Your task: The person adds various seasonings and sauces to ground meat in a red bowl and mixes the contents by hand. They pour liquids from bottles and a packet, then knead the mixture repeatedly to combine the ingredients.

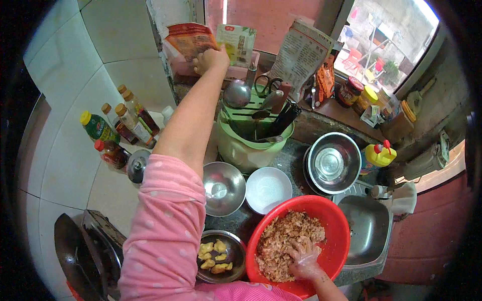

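Note:
My left hand (212, 61) reaches far forward to a pink plastic box (241, 72) of food packets on the window ledge. Its curled fingers lie against a red-orange packet (192, 39), and the thumb is beside a white-and-green packet (241, 42); whether it grips either is hidden. In a large red plastic basin (340, 229), my right hand (304, 257) rests on minced meat (280, 244) with its fingers apart. A thin clear glove, smeared with meat, covers that hand. Left of the basin, a metal bowl (238, 259) contains several yellowish pieces that look like ginger.
A green utensil bucket (244, 152) with ladle and scissors stands beyond a steel bowl (224, 188) and a white bowl (269, 190). Stacked metal basins (334, 163) adjoin the sink (365, 229). Sauce bottles (135, 126) stand left, a wok (75, 256) lower left, jars (350, 92) on the ledge.

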Available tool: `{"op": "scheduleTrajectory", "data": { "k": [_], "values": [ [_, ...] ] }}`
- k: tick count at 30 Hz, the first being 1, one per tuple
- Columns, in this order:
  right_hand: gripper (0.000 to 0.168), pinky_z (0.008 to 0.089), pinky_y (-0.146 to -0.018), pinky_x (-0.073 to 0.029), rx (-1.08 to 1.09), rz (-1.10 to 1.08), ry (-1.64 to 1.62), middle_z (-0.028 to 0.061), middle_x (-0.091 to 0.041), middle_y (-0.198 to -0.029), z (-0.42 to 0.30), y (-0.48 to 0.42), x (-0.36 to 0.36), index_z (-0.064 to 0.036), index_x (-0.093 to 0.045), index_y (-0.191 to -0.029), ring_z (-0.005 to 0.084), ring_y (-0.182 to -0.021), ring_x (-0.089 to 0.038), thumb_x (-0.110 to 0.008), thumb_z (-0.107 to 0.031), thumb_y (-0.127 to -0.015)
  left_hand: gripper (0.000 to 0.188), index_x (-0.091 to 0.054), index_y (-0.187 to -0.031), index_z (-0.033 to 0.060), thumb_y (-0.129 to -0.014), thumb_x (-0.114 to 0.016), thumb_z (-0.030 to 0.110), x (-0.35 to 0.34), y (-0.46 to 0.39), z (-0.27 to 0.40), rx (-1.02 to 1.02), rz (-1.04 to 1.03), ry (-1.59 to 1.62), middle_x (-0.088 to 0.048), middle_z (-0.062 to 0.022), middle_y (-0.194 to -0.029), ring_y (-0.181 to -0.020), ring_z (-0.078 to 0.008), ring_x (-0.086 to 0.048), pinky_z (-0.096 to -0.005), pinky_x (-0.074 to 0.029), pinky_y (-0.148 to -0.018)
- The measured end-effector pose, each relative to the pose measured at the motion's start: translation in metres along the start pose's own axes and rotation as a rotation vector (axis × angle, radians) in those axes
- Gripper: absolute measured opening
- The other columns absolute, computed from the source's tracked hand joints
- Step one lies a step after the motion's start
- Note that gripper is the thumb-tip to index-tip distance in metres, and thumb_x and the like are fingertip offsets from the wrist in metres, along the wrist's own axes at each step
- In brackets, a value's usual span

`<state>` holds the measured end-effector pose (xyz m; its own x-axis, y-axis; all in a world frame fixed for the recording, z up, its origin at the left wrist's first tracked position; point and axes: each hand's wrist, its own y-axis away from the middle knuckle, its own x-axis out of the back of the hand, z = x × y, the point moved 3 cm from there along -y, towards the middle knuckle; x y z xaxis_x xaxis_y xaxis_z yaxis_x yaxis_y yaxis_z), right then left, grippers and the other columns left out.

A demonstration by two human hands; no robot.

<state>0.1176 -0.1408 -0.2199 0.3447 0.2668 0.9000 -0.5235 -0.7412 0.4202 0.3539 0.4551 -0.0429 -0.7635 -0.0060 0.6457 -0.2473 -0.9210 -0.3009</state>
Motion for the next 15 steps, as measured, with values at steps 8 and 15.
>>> {"op": "scheduleTrajectory", "data": {
  "k": [8,15],
  "values": [
    [0.052,0.0697,-0.102,-0.022,-0.039,-0.006,0.018,0.0051,-0.047,-0.14,0.007,0.0,-0.02,-0.031,-0.06,-0.123,0.0418,-0.139,-0.023,-0.068,-0.039,-0.072,0.033,-0.069,-0.087,-0.0012,-0.084,-0.06,0.03,0.077,-0.019,0.046,-0.532,0.092,0.175,-0.068,-0.0246,-0.087,-0.081,-0.0394,-0.067,-0.0457,-0.052,-0.076],
    [0.061,0.0695,-0.102,-0.022,0.059,-0.017,0.059,0.0052,-0.04,-0.147,0.007,-0.003,-0.009,-0.029,-0.058,-0.127,0.0411,-0.14,-0.023,-0.069,-0.04,-0.068,0.02,-0.061,-0.094,0.0047,-0.087,-0.061,0.023,0.218,-0.057,0.058,-0.708,0.521,0.242,-0.063,-0.0228,-0.083,-0.078,-0.0401,-0.061,-0.0467,-0.049,-0.069]
  ]
}}
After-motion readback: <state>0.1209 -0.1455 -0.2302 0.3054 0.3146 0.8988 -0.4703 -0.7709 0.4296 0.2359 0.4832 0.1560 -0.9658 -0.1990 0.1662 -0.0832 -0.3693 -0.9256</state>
